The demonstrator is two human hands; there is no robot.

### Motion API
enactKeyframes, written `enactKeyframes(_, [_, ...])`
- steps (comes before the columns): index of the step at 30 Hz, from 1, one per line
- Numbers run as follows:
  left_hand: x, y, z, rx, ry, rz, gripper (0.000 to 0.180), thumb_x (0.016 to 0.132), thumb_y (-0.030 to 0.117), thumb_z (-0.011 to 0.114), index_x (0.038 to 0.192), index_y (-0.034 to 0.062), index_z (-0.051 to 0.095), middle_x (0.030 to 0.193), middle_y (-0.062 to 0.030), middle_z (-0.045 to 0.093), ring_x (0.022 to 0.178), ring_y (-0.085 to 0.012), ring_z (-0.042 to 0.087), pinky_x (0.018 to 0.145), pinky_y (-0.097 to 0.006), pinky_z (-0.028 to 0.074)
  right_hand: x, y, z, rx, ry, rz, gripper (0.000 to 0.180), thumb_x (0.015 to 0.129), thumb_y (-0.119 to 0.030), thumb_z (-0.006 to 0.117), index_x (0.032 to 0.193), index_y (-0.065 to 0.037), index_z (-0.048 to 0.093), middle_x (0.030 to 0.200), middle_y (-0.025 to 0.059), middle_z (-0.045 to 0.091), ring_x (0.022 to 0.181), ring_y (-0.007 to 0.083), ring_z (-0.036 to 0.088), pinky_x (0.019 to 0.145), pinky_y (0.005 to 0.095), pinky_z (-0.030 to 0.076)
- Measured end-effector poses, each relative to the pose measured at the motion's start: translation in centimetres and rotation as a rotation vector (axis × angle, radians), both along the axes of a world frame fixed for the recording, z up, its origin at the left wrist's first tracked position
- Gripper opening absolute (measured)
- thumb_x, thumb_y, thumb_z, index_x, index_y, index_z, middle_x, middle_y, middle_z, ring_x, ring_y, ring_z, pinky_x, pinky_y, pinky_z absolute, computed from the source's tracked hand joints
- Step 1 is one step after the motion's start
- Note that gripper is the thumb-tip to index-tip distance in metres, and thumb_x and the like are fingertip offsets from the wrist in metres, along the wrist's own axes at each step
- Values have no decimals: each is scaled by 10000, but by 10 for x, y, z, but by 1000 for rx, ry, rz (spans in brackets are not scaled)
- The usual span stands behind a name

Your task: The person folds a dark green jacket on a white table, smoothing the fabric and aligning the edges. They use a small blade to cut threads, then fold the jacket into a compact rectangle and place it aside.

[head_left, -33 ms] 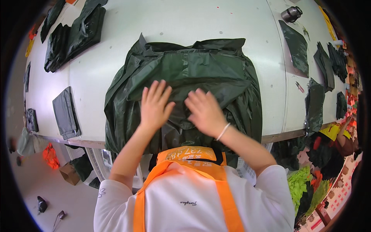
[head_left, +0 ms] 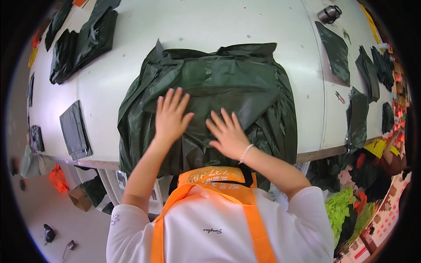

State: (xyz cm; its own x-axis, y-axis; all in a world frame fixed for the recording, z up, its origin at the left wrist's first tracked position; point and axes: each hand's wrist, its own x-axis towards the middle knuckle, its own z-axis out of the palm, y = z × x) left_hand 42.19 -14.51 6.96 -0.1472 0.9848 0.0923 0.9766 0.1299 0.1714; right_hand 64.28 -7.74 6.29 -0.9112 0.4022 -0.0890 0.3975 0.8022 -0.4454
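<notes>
A dark green, shiny waterproof garment is spread on the pale table in front of me, its lower part hanging over the near edge. My left hand lies flat on its left middle part, fingers apart. Slightly nearer to me, my right hand rests palm down on the same garment with its fingers spread. Neither hand grips anything. Beneath the hands the fabric is creased, and a broad flap of it runs across between the far edge and my fingers.
Folded dark green pieces lie at the far left, and a flat grey-green bundle sits nearer. To the right are more green pieces, small red-handled snips and a metal flask. The table's edge runs before me.
My right hand has shifted a little toward me, and its fingers are spread wider. My left hand has slid slightly left. The flap under them lies a bit smoother.
</notes>
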Motion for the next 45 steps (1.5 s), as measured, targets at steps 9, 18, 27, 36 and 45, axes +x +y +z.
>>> enactKeyframes(9, [36,125,15,220,-349,-163,185,776,107,673,941,24,661,1037,-113,635,982,-314,588,847,-388,462,152,248,-14,-159,421,-976,249,871,-32,492,1089,-27,611,1064,164,633,997,312,598,890,364,466])
enactKeyframes(18, [132,255,-47,-36,-205,-24,302,735,342,714,880,78,690,860,-49,627,872,-237,590,807,-378,399,423,385,-105,570,-172,-921,235,904,-85,508,1123,-53,587,1048,158,607,1005,354,551,881,438,433])
enactKeyframes(27, [128,269,-51,-221,-714,81,156,757,144,722,877,45,710,819,-33,675,722,-107,615,651,-247,474,192,260,-54,-248,454,-893,267,918,-125,532,1167,-32,526,826,34,536,701,102,484,650,240,434])
enactKeyframes(36, [113,275,-23,-465,-1394,308,220,796,111,703,974,-17,687,863,-43,678,774,-83,604,726,-202,470,83,209,-61,-230,669,-844,189,837,-138,669,983,-32,613,866,98,650,687,215,625,609,289,493])
enactKeyframes(45, [110,274,-19,-472,-1494,291,214,802,105,694,983,-9,679,858,-37,676,763,-73,604,728,-195,475,79,214,-53,-89,633,-810,153,839,-135,669,934,-25,624,826,104,655,671,216,623,599,288,484])
